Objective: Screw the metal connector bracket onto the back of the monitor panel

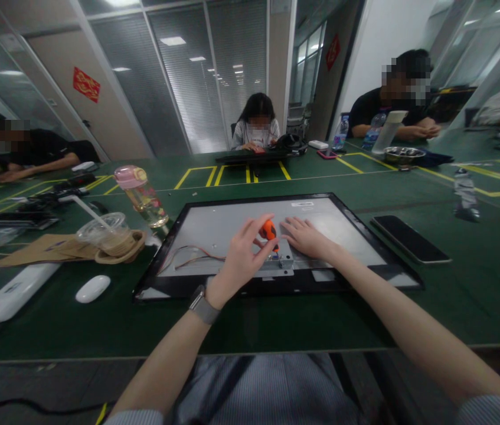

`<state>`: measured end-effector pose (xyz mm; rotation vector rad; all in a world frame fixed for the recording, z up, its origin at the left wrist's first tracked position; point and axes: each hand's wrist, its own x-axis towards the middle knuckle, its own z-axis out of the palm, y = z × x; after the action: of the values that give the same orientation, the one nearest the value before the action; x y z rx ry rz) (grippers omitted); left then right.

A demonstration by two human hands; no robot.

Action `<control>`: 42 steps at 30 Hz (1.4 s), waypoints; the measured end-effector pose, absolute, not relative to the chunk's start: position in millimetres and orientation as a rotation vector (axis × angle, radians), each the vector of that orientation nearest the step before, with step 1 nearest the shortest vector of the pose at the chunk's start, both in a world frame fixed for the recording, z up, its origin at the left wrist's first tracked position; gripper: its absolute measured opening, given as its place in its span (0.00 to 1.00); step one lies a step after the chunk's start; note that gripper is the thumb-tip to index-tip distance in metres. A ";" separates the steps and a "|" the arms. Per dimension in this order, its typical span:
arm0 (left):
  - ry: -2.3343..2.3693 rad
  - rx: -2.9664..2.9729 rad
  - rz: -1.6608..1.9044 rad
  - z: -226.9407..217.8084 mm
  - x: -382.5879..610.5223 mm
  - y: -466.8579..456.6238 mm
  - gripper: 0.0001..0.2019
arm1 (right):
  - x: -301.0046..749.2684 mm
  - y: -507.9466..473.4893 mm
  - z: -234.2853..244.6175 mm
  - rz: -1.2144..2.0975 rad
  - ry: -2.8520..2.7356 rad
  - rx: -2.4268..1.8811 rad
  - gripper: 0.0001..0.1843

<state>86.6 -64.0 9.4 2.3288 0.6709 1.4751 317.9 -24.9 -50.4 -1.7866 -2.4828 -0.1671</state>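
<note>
A flat display panel (232, 230) with a black frame lies back side up on the green table before me. My left hand (247, 248), a watch on its wrist, has its fingers curled round an orange and black screwdriver (268, 229). The screwdriver stands roughly upright over a small metal bracket (281, 261) near the panel's front edge; its tip is too small to make out. To the right of it, my right hand (305, 236) lies flat on the panel, fingers spread. Thin wires (199, 255) run across the panel's left part.
A phone (409, 238) lies right of the panel. On the left are a white earbud case (92, 288), a white power bank (13, 295), a plastic cup (105, 231) and a pink-lidded bottle (143, 195). Several people sit around the table; a metal bowl (404, 154) stands far right.
</note>
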 end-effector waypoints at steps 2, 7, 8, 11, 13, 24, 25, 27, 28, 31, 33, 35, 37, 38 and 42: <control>0.661 2.353 1.493 9.8 89.1 -65.0 0.22 | 317.6 -25.2 -50.2 -0.165 -2.484 -1.794 0.28; 0.500 2.076 1.396 0.0 95.4 -62.4 0.27 | 317.1 -26.5 -49.7 -0.182 -2.486 -1.759 0.28; 0.472 2.033 1.381 -1.3 95.9 -62.0 0.26 | 316.9 -26.6 -49.6 -0.181 -2.485 -1.759 0.28; 0.439 2.025 1.372 0.9 96.0 -61.8 0.22 | 316.8 -26.4 -49.3 -0.160 -2.482 -1.781 0.29; 0.478 2.094 1.440 6.1 94.9 -62.7 0.19 | 317.1 -26.0 -49.0 -0.138 -2.486 -1.787 0.29; 0.590 2.056 1.573 8.3 92.2 -64.3 0.17 | 316.2 -26.7 -49.0 -0.185 -2.489 -1.785 0.29; 0.578 2.036 1.554 7.8 92.0 -63.6 0.16 | 316.4 -26.4 -49.3 -0.185 -2.490 -1.789 0.29; 0.613 2.041 1.588 7.6 91.6 -62.9 0.13 | 317.1 -25.9 -49.6 -0.169 -2.495 -1.793 0.29; 0.662 2.051 1.634 7.8 91.4 -62.8 0.12 | 317.5 -25.7 -49.6 -0.161 -2.494 -1.788 0.29; 0.820 2.036 1.751 8.4 91.5 -63.6 0.10 | 318.4 -25.8 -49.3 -0.160 -2.485 -1.762 0.29; 0.849 2.007 1.759 8.3 92.2 -64.4 0.10 | 318.5 -26.1 -49.0 -0.161 -2.488 -1.758 0.28; 0.796 2.001 1.734 8.0 93.2 -65.4 0.13 | 318.0 -26.5 -48.6 -0.158 -2.496 -1.768 0.29; 0.703 2.004 1.686 8.3 93.9 -66.9 0.16 | 317.4 -26.8 -47.8 -0.154 -2.499 -1.776 0.29; 0.652 2.009 1.657 8.8 94.0 -67.8 0.17 | 317.2 -26.9 -47.3 -0.149 -2.496 -1.780 0.29; 0.587 2.081 1.672 12.8 93.5 -71.5 0.13 | 317.2 -26.9 -45.9 -0.097 -2.487 -1.804 0.29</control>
<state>93.5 -71.5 12.8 2.0813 0.5865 1.6720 317.2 -26.9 -45.9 -1.8036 -2.4869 -0.0965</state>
